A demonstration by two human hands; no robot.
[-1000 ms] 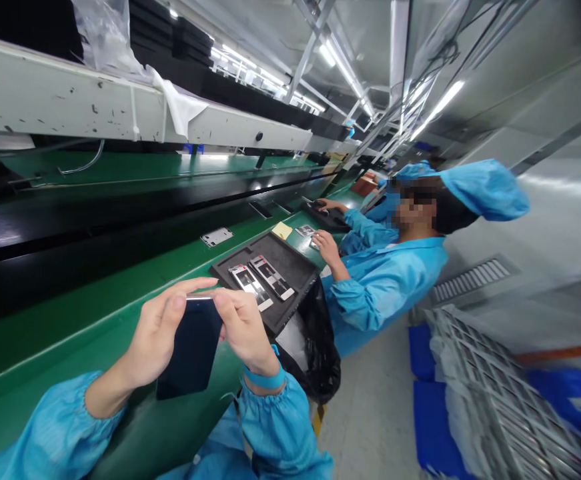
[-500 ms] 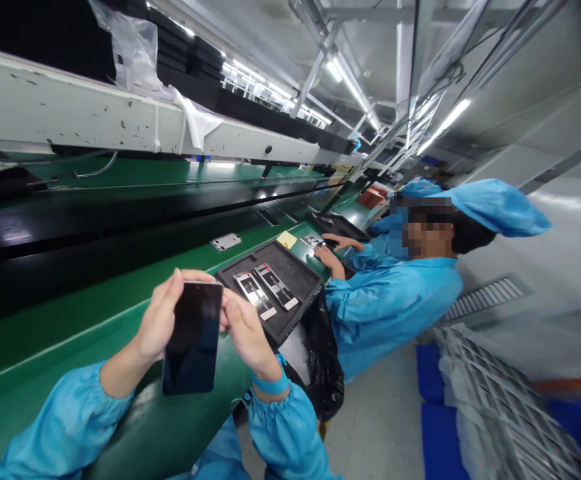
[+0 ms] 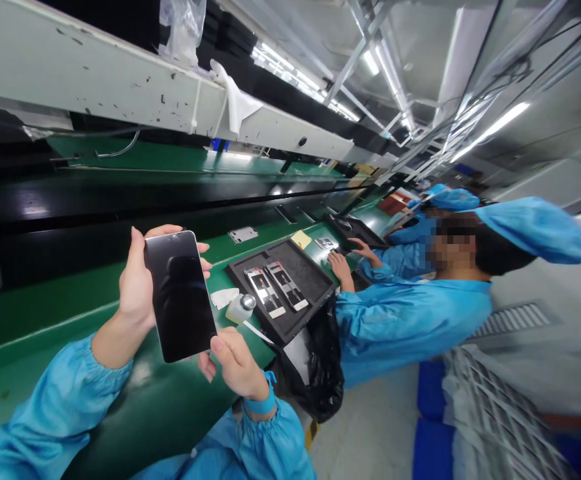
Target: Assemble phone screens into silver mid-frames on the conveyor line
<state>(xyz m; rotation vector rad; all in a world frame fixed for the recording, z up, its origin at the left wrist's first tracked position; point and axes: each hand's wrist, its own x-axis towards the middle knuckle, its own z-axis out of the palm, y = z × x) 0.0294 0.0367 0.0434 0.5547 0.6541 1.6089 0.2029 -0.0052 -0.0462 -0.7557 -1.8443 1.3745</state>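
A smartphone (image 3: 180,300) with a dark, glossy screen is held up over the green bench, screen facing me and tilted. My left hand (image 3: 137,283) wraps round its left side, thumb along the edge and fingertips showing past the right edge. At the lower right corner, my right hand (image 3: 237,363) pinches the phone between thumb and fingers; some fingers are hidden behind it. The right wrist wears a blue band (image 3: 261,401). Just right of the phone are a small bottle with a metal top (image 3: 241,307) and a crumpled white wipe (image 3: 224,298).
A black foam tray (image 3: 313,270) holds two opened phone bodies (image 3: 266,293). Behind it lie a metal plate (image 3: 243,235) and a yellow note (image 3: 301,239). A black bag (image 3: 320,363) hangs at the bench edge. A co-worker in blue (image 3: 410,320) works to the right.
My right hand has gone from the phone's top right edge to its lower right corner. The phone has risen and tilted the other way, and the bottle and wipe now show.
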